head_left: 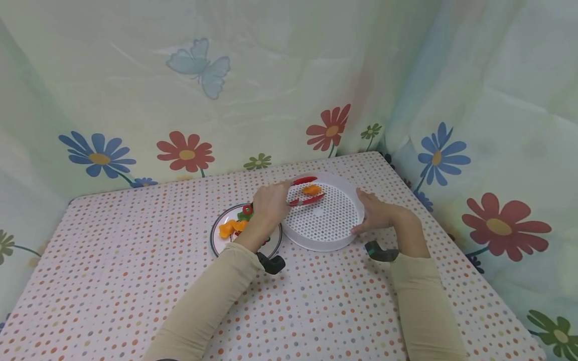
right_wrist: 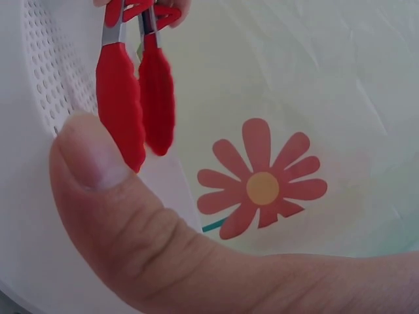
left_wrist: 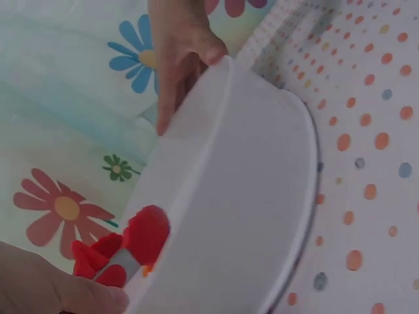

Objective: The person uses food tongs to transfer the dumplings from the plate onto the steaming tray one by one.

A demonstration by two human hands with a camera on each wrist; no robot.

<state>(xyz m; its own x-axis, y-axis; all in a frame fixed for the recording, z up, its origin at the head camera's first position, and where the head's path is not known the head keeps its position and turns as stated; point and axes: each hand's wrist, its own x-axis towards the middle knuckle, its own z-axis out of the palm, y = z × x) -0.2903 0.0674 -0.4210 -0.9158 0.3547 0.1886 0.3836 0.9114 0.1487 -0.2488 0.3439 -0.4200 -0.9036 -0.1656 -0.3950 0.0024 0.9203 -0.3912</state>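
My left hand (head_left: 272, 201) holds a pair of red-tipped tongs (head_left: 309, 200) over a round white perforated tray (head_left: 318, 245). The tong tips (right_wrist: 157, 104) stand apart. Between them, in the head view, an orange piece (head_left: 311, 189) shows on the tray's holed floor. At the tray's right side, my right hand (head_left: 377, 213) holds the raised wall, and its thumb (right_wrist: 98, 163) shows large in the right wrist view. In the left wrist view the tray's tall smooth wall (left_wrist: 242, 176) hides most of its inside.
Left of the tray stands a dark-rimmed plate (head_left: 215, 239) with orange pieces (head_left: 230, 228), a green piece (head_left: 244, 216) and a red ring (head_left: 247, 209). My left forearm covers part of it. A dotted cloth (head_left: 135, 260) covers the table; flowered curtains (head_left: 271, 100) hang behind and at the right.
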